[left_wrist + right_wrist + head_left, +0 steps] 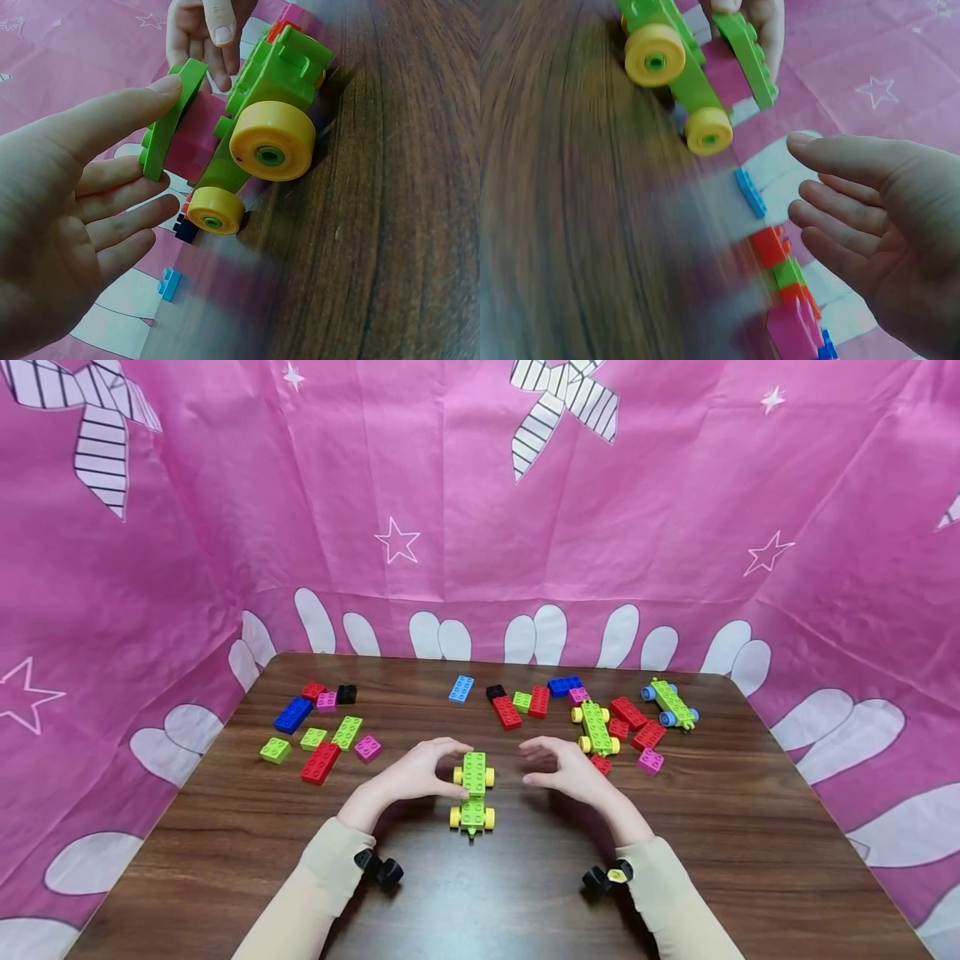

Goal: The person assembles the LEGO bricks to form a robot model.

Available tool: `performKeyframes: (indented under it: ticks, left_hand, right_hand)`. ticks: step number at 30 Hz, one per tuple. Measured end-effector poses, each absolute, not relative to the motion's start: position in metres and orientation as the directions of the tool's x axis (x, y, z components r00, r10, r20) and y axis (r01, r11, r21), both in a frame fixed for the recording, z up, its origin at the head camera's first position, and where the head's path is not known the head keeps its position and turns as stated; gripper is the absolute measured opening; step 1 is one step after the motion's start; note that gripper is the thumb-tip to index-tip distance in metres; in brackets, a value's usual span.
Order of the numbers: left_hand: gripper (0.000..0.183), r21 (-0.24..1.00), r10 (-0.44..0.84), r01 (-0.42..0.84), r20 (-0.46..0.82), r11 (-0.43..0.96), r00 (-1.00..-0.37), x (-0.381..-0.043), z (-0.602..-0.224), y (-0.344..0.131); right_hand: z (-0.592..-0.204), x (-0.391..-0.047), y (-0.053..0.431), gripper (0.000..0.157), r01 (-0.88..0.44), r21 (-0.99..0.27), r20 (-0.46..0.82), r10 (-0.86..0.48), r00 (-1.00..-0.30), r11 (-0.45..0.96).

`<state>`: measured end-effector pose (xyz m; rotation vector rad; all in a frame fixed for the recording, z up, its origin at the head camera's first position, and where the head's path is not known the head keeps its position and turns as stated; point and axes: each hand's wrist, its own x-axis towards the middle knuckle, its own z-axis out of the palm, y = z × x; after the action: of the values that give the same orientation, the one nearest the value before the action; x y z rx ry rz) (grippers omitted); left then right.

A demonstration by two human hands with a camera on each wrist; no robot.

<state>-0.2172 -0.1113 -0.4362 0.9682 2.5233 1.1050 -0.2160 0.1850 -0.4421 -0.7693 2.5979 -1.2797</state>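
My left hand (pixel 423 770) is pinching the green brick (pixel 474 771) on the car (pixel 472 817), standing between my hands. From above, that brick is hiding the pink block (pixel 196 139). My right hand (pixel 566 770) is curving loosely, holding nothing, and room is showing between it and the car. The near edge of the table (pixel 750 835) is getting cut off.

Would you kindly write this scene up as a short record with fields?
Left hand: pinches green top brick
Right hand: holds nothing, apart from central vehicle
Central vehicle: yellow wheels; pink brick beneath green top brick
Other vehicles: yellow-wheeled vehicle, blue-wheeled vehicle, both farther right
Light blue brick: alone, beyond the hands
Table: brown, wood-grained
Backdrop: pink with stars
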Motion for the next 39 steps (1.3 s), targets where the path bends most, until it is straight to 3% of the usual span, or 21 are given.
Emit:
performKeyframes:
  ticks: [10,17,39]
  left_hand:
    - [0.068,0.717,0.641,0.475,0.052,0.51,-0.766,-0.218,-0.435,-0.112]
    - [0.069,0.712,0.645,0.482,0.053,0.511,-0.763,-0.219,-0.435,-0.112]
    - [0.069,0.696,0.639,0.487,0.053,0.527,-0.767,-0.217,-0.435,-0.11]
  right_hand:
    - [-0.444,-0.219,0.221,0.034,-0.365,-0.727,0.173,-0.359,-0.917,0.582]
    - [-0.448,-0.22,0.249,0.035,-0.333,-0.688,0.231,-0.241,-0.943,0.644]
    - [-0.459,-0.221,0.288,0.039,-0.274,-0.613,0.146,-0.235,-0.961,0.741]
